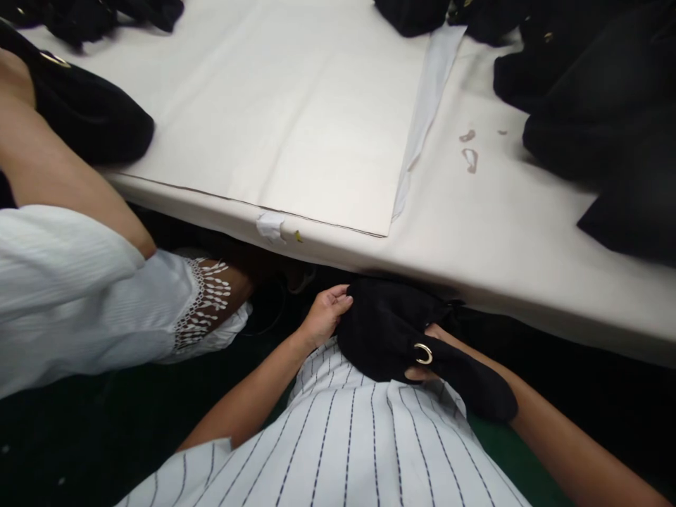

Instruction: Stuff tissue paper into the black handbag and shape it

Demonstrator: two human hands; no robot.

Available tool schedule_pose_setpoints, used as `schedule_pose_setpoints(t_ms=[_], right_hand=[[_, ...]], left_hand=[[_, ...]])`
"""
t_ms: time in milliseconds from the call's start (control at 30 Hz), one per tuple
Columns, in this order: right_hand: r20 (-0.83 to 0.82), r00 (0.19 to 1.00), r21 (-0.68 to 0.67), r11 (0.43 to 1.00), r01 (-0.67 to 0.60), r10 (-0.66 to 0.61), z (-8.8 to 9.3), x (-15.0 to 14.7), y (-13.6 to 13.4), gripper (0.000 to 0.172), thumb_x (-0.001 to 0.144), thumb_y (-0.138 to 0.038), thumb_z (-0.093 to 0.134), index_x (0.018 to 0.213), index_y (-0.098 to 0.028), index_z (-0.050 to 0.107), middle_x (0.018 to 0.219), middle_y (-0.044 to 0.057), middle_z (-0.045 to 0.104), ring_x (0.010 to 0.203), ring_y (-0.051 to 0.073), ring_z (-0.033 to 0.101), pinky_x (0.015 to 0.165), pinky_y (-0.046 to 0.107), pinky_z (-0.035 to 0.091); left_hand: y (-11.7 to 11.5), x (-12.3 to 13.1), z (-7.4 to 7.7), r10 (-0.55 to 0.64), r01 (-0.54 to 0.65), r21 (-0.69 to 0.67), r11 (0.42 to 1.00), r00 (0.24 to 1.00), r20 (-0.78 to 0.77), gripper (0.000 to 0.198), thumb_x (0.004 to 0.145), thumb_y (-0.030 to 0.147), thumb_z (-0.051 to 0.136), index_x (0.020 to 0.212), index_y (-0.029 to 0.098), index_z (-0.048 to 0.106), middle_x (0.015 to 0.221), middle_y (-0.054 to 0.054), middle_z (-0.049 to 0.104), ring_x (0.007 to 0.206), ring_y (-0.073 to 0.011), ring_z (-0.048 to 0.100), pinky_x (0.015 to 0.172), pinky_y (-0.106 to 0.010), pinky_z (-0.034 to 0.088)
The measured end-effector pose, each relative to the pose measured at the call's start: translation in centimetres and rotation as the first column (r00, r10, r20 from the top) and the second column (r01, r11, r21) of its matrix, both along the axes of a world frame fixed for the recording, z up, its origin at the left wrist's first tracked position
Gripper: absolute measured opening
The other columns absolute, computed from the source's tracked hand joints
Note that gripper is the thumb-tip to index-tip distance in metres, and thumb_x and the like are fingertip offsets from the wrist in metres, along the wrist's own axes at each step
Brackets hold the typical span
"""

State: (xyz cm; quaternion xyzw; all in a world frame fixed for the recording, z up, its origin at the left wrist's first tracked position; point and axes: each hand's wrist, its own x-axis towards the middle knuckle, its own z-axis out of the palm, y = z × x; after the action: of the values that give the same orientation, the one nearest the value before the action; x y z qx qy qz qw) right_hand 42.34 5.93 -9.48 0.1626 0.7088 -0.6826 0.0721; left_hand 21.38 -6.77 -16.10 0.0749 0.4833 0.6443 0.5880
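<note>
A soft black cloth piece with a gold-coloured ring (388, 327) lies over my lap, just below the table's front edge. It has a rounded body and a long rounded flap; its exact kind is unclear. My left hand (328, 313) pinches its left upper edge between thumb and fingers. On the other side, my right hand (422, 374) is mostly hidden by the cloth, with part of it showing below the ring (423, 353). The flap (480, 387) hangs across my right forearm.
A pale covered table (317, 127) spans the front, with paper scraps (469, 160) on its right part. Black cloth pieces lie at the right (596, 120) and far left. Beside me at left sits a person in a white sleeve (58, 260), an arm by another black piece (100, 116).
</note>
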Motion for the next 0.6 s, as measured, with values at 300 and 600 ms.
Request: schedule_pose_setpoints(t_ms=[300, 600], right_hand=[[0.019, 0.947, 0.651, 0.723, 0.231, -0.32, 0.8, 4.8, -4.2, 0.022, 0.087, -0.033, 0.053, 0.101, -0.021, 0.065, 0.121, 0.012, 0.059, 0.119, 0.027, 0.056, 0.1, 0.037, 0.049], [-0.037, 0.941, 0.406, 0.856, 0.321, -0.336, 0.7, 4.3, -4.0, 0.025, 0.091, -0.03, 0.057, 0.11, -0.019, 0.069, 0.117, 0.012, 0.063, 0.119, 0.027, 0.058, 0.105, 0.037, 0.046]], left_hand=[[0.2, 0.9, 1.1, 0.035, -0.035, 0.033, 0.999, 0.999, 0.024, 0.046, 0.067, 0.036, 0.088, 0.1, 0.011, 0.067, 0.085, -0.008, 0.075, 0.073, -0.0166, 0.07, 0.072, -0.024, 0.053], [1.6, 1.2, 0.6, -0.003, 0.0, -0.045, 0.999, 0.998, -0.06, 0.052, 0.06, 0.039, 0.091, 0.097, 0.012, 0.066, 0.084, -0.007, 0.074, 0.077, -0.0186, 0.07, 0.071, -0.025, 0.054]])
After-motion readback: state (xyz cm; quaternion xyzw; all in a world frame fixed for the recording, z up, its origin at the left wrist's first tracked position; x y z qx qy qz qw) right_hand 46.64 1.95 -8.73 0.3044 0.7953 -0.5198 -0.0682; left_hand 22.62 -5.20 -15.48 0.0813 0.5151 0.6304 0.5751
